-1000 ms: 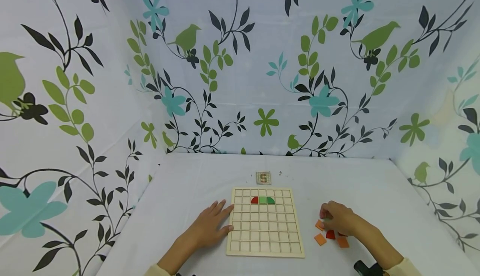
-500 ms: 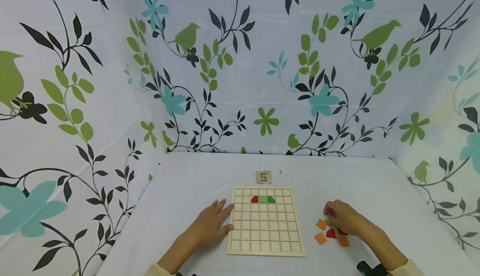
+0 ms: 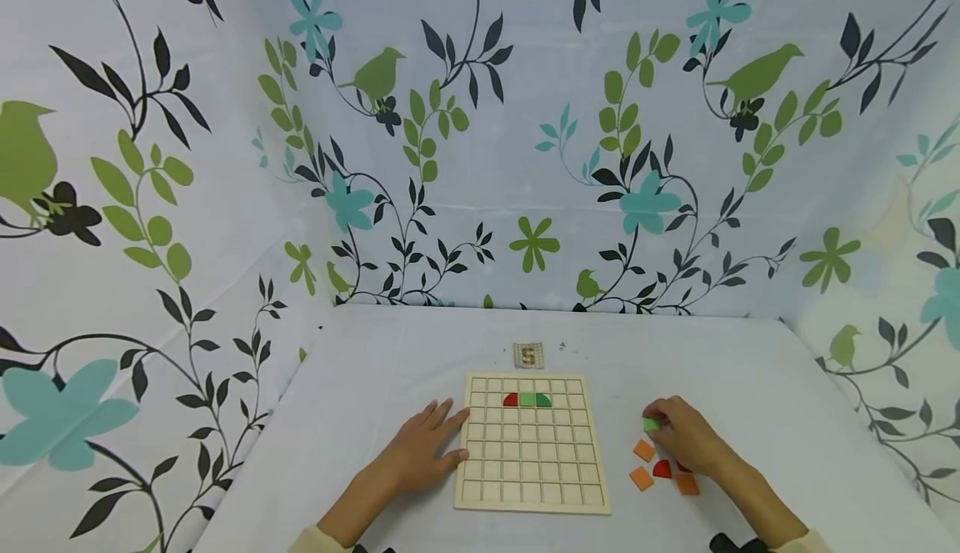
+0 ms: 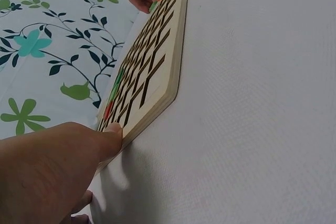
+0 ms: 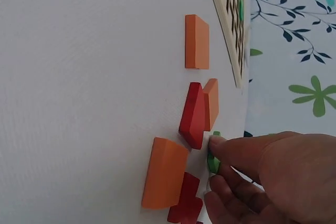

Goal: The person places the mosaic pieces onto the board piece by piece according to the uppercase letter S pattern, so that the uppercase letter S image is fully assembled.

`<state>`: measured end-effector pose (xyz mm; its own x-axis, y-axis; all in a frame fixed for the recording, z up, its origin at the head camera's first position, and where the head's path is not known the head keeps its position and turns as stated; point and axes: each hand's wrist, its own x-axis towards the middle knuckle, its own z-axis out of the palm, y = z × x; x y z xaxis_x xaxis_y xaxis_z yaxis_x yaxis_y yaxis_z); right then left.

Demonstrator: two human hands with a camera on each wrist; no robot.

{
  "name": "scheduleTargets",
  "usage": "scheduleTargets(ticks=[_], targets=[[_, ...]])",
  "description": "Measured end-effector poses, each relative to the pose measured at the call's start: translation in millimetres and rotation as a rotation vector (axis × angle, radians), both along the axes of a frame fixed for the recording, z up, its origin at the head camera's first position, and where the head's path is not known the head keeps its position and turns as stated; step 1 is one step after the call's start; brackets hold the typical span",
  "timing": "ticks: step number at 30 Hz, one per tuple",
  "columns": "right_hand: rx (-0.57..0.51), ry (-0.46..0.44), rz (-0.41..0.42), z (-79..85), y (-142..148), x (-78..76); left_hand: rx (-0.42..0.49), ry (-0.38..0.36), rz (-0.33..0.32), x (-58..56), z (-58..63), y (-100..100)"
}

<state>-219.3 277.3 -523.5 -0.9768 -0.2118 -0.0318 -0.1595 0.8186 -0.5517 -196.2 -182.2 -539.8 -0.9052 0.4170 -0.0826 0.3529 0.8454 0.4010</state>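
A light wooden grid board [image 3: 531, 453] lies flat on the white table. In its upper part sit a red quarter-round piece [image 3: 512, 400], a light green square [image 3: 527, 399] and a dark green quarter-round piece [image 3: 543, 400] in a row. My left hand [image 3: 422, 453] rests at the board's left side, fingers extended, with index fingertip and thumb touching the edge. To the board's right, my right hand [image 3: 688, 436] pinches a green tile [image 5: 213, 162] between thumb and fingers. Beneath and beside that hand are orange tiles [image 3: 642, 479] and a red piece [image 3: 662, 469].
More red [image 5: 187, 199] lies by the right hand, mostly covered in the head view. A small card with a character [image 3: 528, 356] is beyond the board. Patterned cloth [image 3: 480, 136] hangs behind the table. A dark object [image 3: 731, 543] shows near the right sleeve.
My right hand has picked out the green tile and shifted slightly away from the loose pieces, toward the far side. The left hand and the board stay in place.
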Motion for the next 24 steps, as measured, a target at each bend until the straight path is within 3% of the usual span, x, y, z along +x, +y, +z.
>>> scheduleTargets(ticks=[10, 24], targets=[[0.051, 0.147, 0.026, -4.8, -20.2, -9.0, 0.005, 0.009, 0.0, 1.4, 1.1, -3.3], [0.0, 0.129, 0.076, -3.9, -47.5, -49.8, 0.0, 0.005, -0.006, 2.3, 2.8, -1.8]])
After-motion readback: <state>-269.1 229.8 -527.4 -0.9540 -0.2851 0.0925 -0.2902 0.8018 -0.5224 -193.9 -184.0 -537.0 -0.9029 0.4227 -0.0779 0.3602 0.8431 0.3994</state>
